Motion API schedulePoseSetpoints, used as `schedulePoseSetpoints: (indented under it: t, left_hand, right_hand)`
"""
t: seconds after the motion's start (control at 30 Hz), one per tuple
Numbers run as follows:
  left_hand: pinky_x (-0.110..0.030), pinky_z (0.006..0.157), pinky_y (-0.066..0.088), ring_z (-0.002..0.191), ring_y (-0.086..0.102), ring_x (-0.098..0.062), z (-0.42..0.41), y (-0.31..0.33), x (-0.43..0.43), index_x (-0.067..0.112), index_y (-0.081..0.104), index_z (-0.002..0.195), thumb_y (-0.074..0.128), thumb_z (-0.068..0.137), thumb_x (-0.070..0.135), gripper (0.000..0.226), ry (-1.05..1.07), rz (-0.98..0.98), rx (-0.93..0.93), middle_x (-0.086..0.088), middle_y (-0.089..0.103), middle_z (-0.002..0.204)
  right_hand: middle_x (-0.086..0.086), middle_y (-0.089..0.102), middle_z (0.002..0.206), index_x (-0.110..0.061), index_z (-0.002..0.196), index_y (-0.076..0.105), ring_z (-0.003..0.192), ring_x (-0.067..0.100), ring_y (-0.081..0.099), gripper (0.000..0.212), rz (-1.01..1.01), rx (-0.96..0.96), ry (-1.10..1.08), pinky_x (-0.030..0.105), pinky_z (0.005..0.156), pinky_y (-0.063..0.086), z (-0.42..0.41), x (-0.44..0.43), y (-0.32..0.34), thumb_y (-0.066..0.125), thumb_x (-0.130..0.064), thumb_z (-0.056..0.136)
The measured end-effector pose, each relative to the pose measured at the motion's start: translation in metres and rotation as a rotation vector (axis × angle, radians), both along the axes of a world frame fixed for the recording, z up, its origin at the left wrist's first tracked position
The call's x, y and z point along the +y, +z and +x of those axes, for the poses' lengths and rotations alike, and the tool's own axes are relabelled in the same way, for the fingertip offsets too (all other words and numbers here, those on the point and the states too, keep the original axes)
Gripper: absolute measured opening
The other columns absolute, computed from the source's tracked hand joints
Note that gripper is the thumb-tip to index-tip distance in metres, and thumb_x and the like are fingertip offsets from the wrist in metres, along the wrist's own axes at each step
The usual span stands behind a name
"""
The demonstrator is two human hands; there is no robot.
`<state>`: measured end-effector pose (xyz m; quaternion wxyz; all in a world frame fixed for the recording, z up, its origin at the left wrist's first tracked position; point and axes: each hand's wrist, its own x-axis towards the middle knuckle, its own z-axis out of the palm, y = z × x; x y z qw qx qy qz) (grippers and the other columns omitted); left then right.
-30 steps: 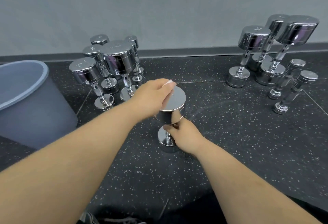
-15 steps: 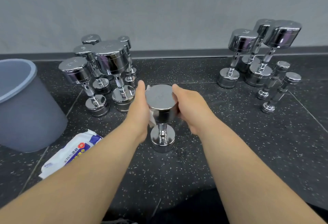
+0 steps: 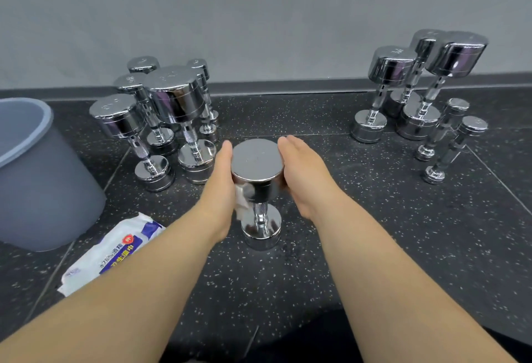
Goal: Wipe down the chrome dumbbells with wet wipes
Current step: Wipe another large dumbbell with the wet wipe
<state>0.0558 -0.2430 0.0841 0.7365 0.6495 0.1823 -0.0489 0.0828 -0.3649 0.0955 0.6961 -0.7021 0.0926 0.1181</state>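
Note:
A chrome dumbbell (image 3: 257,162) stands upright on end on the black speckled floor, in the middle of the view. My left hand (image 3: 220,178) lies against the left side of its top head with fingers straight, pressing a white wet wipe (image 3: 241,203) to the metal. The wipe hangs down between my palm and the handle. My right hand (image 3: 305,172) lies flat against the right side of the same head, fingers straight. Both hands cup the head from either side.
Several upright chrome dumbbells (image 3: 172,100) cluster at the back left, and several more (image 3: 414,74) at the back right by the grey wall. A grey bucket (image 3: 31,172) stands at the left. A wet-wipe pack (image 3: 112,250) lies on the floor by my left forearm.
A second ago my left hand was on top of the head and my right gripped the handle low down. Both hands moved to the sides of the top head.

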Motion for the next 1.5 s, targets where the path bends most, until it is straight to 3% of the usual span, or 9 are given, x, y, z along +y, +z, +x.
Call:
schedulePoseSetpoints:
  t: [0.07, 0.23, 0.4, 0.43, 0.67, 0.8, 1.07, 1.3, 1.5]
  left_hand:
    - [-0.041, 0.105, 0.042, 0.106, 0.065, -0.016, -0.011, -0.002, -0.004, 0.025, 0.070, 0.108, 0.036, 0.089, 0.065, 0.056, 0.039, 0.021, -0.028, 0.007, 0.076, 0.102]
    - [-0.027, 0.070, 0.051, 0.076, 0.062, -0.015, -0.018, 0.010, -0.017, 0.015, 0.066, 0.094, 0.042, 0.101, 0.017, 0.025, 0.291, -0.040, 0.046, 0.000, 0.069, 0.088]
    - [-0.027, 0.074, 0.056, 0.083, 0.067, -0.007, -0.015, 0.015, -0.008, 0.025, 0.069, 0.110, 0.049, 0.094, -0.001, 0.036, 0.501, 0.233, -0.119, 0.003, 0.072, 0.109]
    - [-0.024, 0.068, 0.055, 0.077, 0.067, -0.003, -0.013, 0.020, -0.008, 0.027, 0.068, 0.112, 0.051, 0.093, 0.000, 0.037, 0.452, 0.266, -0.192, 0.007, 0.073, 0.108]
    - [-0.024, 0.079, 0.055, 0.103, 0.067, -0.005, -0.001, 0.046, -0.011, 0.028, 0.065, 0.106, 0.053, 0.084, 0.001, 0.037, -0.118, 0.370, -0.533, 0.009, 0.070, 0.112]
    - [-0.019, 0.084, 0.048, 0.094, 0.062, -0.001, 0.004, 0.045, -0.015, 0.027, 0.064, 0.088, 0.048, 0.079, -0.016, 0.046, 0.054, 0.382, -0.622, 0.006, 0.066, 0.099]
    - [-0.020, 0.071, 0.044, 0.079, 0.058, -0.004, 0.005, 0.027, 0.000, 0.032, 0.068, 0.092, 0.052, 0.093, 0.006, 0.031, 0.064, 0.341, -0.340, 0.014, 0.065, 0.091]
    - [-0.030, 0.076, 0.041, 0.096, 0.058, -0.010, 0.007, 0.018, 0.001, 0.032, 0.072, 0.103, 0.046, 0.096, 0.027, 0.028, 0.179, 0.222, -0.204, 0.013, 0.068, 0.109]
    - [-0.031, 0.079, 0.045, 0.098, 0.060, -0.009, 0.008, 0.013, -0.004, 0.033, 0.070, 0.098, 0.042, 0.097, 0.027, 0.029, 0.226, 0.265, -0.211, 0.019, 0.066, 0.097]
  right_hand:
    - [-0.003, 0.055, 0.138, -0.032, 0.128, 0.055, 0.117, 0.017, 0.049, 0.038, 0.025, 0.016, 0.002, 0.041, 0.101, 0.042, 0.001, 0.001, 0.003, 0.044, -0.046, 0.095]
    - [-0.001, 0.066, 0.093, -0.020, 0.085, 0.064, 0.089, 0.020, 0.058, 0.023, 0.179, 0.085, -0.039, 0.036, 0.081, 0.046, -0.001, 0.000, 0.006, 0.050, -0.030, 0.100]
    - [-0.001, 0.068, 0.097, -0.010, 0.111, 0.065, 0.088, 0.018, 0.062, 0.021, 0.219, 0.044, -0.099, 0.024, 0.072, 0.047, -0.001, -0.004, 0.010, 0.053, -0.021, 0.097]
    - [0.001, 0.069, 0.108, -0.013, 0.115, 0.065, 0.115, 0.027, 0.057, 0.023, 0.232, 0.033, -0.111, 0.022, 0.079, 0.048, 0.000, -0.006, 0.011, 0.054, -0.021, 0.097]
    - [-0.003, 0.076, 0.098, -0.025, 0.101, 0.073, 0.084, 0.012, 0.070, 0.021, 0.323, -0.073, -0.027, 0.030, 0.073, 0.052, 0.001, -0.003, 0.014, 0.052, -0.030, 0.099]
    - [0.003, 0.073, 0.095, -0.024, 0.102, 0.073, 0.085, 0.014, 0.068, 0.023, 0.292, -0.250, -0.004, 0.028, 0.078, 0.055, 0.005, -0.005, 0.015, 0.062, -0.007, 0.091]
    - [-0.006, 0.069, 0.094, -0.031, 0.076, 0.075, 0.074, 0.009, 0.058, 0.037, -0.430, -0.435, -0.131, 0.023, 0.061, 0.042, 0.008, -0.006, 0.007, 0.055, -0.001, 0.083]
    - [-0.005, 0.056, 0.061, -0.022, 0.057, 0.064, 0.060, 0.014, 0.046, 0.036, 0.152, -0.084, -0.125, 0.026, 0.058, 0.031, 0.003, 0.005, 0.018, 0.049, -0.017, 0.090]
    - [-0.015, 0.049, 0.051, -0.017, 0.066, 0.052, 0.053, 0.008, 0.042, 0.032, 0.037, 0.055, -0.216, 0.022, 0.050, 0.035, -0.061, 0.016, -0.022, 0.043, -0.018, 0.096]
